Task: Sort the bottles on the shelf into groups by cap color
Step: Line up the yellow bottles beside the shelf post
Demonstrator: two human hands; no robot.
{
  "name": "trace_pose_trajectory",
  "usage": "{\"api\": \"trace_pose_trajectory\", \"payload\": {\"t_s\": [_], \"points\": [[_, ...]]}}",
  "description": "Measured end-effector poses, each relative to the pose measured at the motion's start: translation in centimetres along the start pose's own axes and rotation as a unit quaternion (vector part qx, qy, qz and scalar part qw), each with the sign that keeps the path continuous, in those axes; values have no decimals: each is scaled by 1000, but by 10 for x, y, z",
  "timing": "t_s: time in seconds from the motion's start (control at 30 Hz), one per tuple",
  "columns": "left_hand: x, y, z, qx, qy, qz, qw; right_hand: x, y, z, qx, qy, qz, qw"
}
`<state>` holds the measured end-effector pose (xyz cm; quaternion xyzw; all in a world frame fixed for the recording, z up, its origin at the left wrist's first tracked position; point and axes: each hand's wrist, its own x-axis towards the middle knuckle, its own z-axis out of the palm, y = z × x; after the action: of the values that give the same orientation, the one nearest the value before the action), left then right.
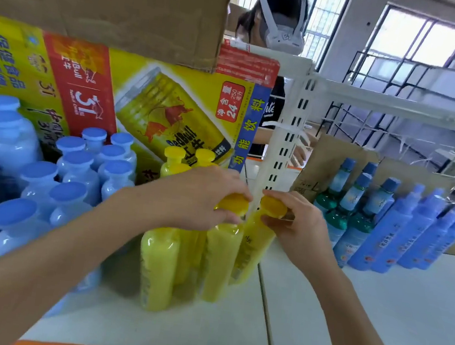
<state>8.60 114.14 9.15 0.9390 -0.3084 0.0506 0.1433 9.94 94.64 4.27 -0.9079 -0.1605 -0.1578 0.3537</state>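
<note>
Clutching | left grip [203, 195]: left yellow cap [234, 203] | right grip [301, 224]: right yellow cap [273, 206]

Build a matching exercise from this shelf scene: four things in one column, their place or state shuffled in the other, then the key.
Column 1
1. left hand
2. blue-capped bottles
3. spray bottles
4. yellow carton

Column 2
A. right of the white upright
B. at the back, behind the left-side groups
C. holding a yellow cap
D. grouped at the far left

Pairs: 1-C, 2-D, 3-A, 4-B
</note>
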Motion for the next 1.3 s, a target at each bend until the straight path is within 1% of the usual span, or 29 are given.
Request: {"api": "trace_pose_trajectory", "payload": {"t_s": [0.27, 0.5, 0.7, 0.9, 1.03, 1.17, 1.23, 1.3], "points": [[78, -10, -10, 55, -22, -14, 998, 40, 34, -8, -15, 6, 16, 1000], [108, -41, -2, 15, -55, -33, 998, 71, 44, 11, -89, 5, 20, 996], [115, -65, 12, -6, -92, -53, 994, 86, 49, 28, -94, 8, 21, 995], [115, -77, 13, -59, -93, -90, 990, 85, 60, 43, -30, 19, 10, 999], [118, -72, 18, -45, -53, -91, 993, 70, 75, 57, 78, 9, 48, 996], [121, -68, 21, -14, 6, -123, 992, 55, 93, 70, 129, -65, 80, 986], [121, -68, 22, -4, 12, -130, 991, 50, 104, 77, 155, -90, 95, 979], [120, -70, 23, -8, 6, -125, 992, 47, 110, 83, 169, -91, 116, 975]]}}
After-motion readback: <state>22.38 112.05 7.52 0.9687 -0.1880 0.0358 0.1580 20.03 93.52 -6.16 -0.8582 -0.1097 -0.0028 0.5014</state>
